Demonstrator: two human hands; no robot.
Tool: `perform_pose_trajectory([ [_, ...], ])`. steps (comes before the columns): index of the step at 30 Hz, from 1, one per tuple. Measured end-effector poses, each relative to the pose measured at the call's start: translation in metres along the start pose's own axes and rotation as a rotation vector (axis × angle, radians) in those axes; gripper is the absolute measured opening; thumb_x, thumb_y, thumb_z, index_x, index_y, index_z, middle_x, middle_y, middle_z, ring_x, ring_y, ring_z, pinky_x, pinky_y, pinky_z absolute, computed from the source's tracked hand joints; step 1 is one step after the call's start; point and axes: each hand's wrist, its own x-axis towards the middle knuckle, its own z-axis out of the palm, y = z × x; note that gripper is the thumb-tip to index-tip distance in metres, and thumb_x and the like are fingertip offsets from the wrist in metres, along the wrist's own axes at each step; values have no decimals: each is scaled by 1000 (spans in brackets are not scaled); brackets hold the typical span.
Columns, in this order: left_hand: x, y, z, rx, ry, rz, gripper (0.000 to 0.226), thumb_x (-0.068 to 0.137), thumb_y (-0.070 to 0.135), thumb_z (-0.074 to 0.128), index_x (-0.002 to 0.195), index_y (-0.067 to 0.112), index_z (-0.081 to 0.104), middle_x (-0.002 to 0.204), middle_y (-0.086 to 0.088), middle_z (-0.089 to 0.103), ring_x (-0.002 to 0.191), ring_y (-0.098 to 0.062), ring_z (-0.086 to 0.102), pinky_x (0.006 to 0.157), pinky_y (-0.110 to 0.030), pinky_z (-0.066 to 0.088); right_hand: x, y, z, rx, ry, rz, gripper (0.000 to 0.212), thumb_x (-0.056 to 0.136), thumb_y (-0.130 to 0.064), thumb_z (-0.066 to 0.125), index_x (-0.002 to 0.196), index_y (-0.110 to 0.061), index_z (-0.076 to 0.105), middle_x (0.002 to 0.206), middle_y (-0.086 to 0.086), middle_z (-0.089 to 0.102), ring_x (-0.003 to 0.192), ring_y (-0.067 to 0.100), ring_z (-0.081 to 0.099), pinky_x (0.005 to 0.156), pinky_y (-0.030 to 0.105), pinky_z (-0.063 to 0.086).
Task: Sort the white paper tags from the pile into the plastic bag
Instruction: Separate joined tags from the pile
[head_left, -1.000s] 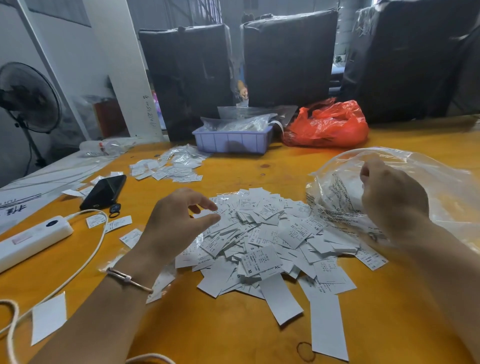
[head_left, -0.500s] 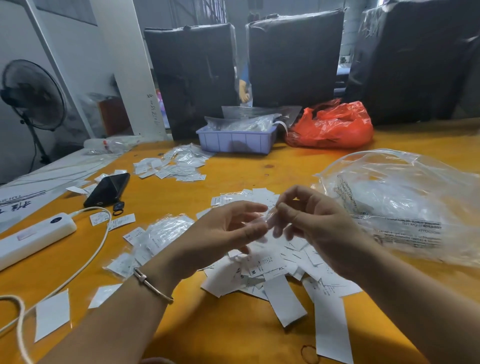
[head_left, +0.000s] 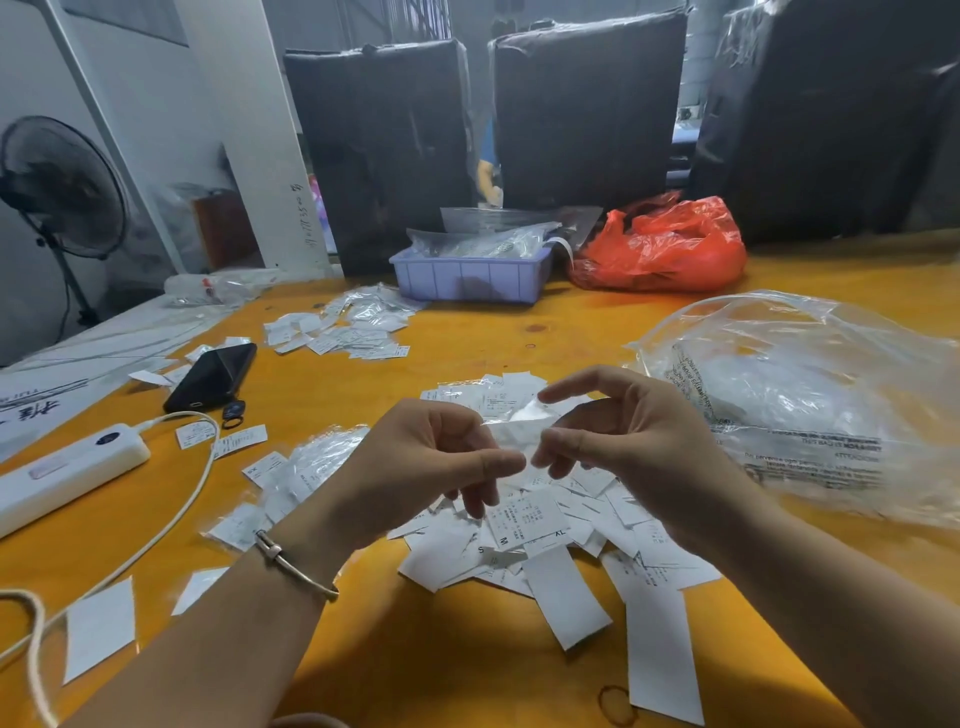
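Orange laminate counter (head_left: 363, 374), pretty cluttered. Both hands are up over the pile of white paper tags (head_left: 540, 525), and between them there's a small clear sleeve (head_left: 514, 423) with what looks like a tag inside, honestly hard to make out since it's see-through and a bit blurred. Its long axis seems to run roughly left to right between the 2 hands, though I can't be sure. The left hand (head_left: 426, 457) has its fingers curled and pinches the left edge of the sleeve with thumb and fingertips. The right hand (head_left: 618, 436) pinches the other edge low down, with the index finger sticking out towards the left above it.

The tag pile sits on the counter right under the hands, tags lying every which way, 2 long ones near the front edge pointing towards the camera. The big plastic bag (head_left: 810, 395) lies crumpled to the right, mouth direction unclear, and its right side is cut off by the frame.

Elsewhere: a black phone (head_left: 213, 376) and a white power strip (head_left: 67, 470) on the left, a second scatter of tags (head_left: 337, 338) further back, a lilac tray (head_left: 470, 278), a red bag (head_left: 665, 247), dark wrapped bundles (head_left: 587, 109) behind, and a standing fan (head_left: 62, 187) off to the left.
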Motion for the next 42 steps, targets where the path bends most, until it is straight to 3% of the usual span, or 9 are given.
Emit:
perform_pose_trajectory([
  [8, -1, 2, -1, -18, -13, -4, 18, 77, 29, 74, 80, 10, 74, 75, -9, 75, 66, -19, 71, 58, -19, 51, 1, 1, -4, -36, 2, 0, 34, 73, -2, 77, 104, -7, 63, 75, 10, 74, 66, 20, 69, 61, 17, 51],
  [15, 1, 0, -1, 66, -46, -24, 23, 74, 43, 82, 93, 30, 76, 92, 5, 76, 87, -12, 72, 77, -20, 58, -1, 2, 2, -110, -64, -48, 38, 69, -2, 81, 102, -11, 65, 73, 7, 71, 69, 20, 66, 69, 31, 55],
  [19, 0, 1, -2, 20, 13, 0, 24, 77, 38, 73, 86, 16, 78, 79, -3, 76, 73, -14, 70, 65, -16, 53, 1, 4, 0, -146, -5, -59, 27, 77, -10, 76, 101, -12, 65, 76, 7, 73, 69, 19, 67, 67, 28, 55],
  [22, 2, -3, -7, 44, 142, -40, 23, 85, 34, 65, 88, 14, 77, 79, -2, 76, 71, -12, 69, 62, -16, 50, 4, 10, -7, -449, 24, -90, 15, 82, -17, 73, 95, -18, 66, 77, 0, 71, 71, 11, 65, 67, 25, 53],
  [25, 3, -7, -9, 46, 258, -67, 16, 93, 18, 63, 86, 12, 75, 76, -2, 75, 68, -8, 67, 60, -14, 50, 3, 18, -4, -824, -179, -86, 17, 79, -30, 76, 94, -27, 68, 89, -12, 63, 82, 2, 56, 71, 24, 48],
  [28, 3, -5, -9, -2, 322, -65, 15, 83, 24, 71, 84, 10, 74, 74, -3, 75, 65, -7, 67, 59, -13, 50, 4, 25, 3, -935, -312, -72, 33, 72, -43, 79, 100, -30, 67, 99, -13, 54, 92, 3, 45, 79, 26, 43],
  [31, 3, -3, -8, -26, 334, -61, 27, 73, 33, 72, 84, 8, 74, 73, -4, 75, 64, -7, 66, 59, -14, 50, 6, 25, 4, -965, -312, -83, 34, 70, -45, 79, 97, -30, 65, 99, -12, 52, 91, 1, 39, 77, 24, 39],
  [36, 4, -5, -7, -17, 326, -69, 16, 83, 23, 72, 83, 7, 73, 73, -5, 74, 64, -8, 65, 59, -14, 49, 6, 24, 5, -976, -343, -62, 29, 69, -42, 81, 85, -30, 59, 96, -12, 50, 90, 3, 38, 73, 24, 36],
  [42, 4, -6, -7, -4, 307, -64, 21, 80, 29, 73, 83, 9, 74, 74, -4, 75, 65, -8, 66, 59, -14, 50, 5, 19, 2, -701, -275, 26, 31, 69, -14, 81, 75, -28, 55, 79, -6, 60, 71, 9, 56, 57, 23, 42],
])
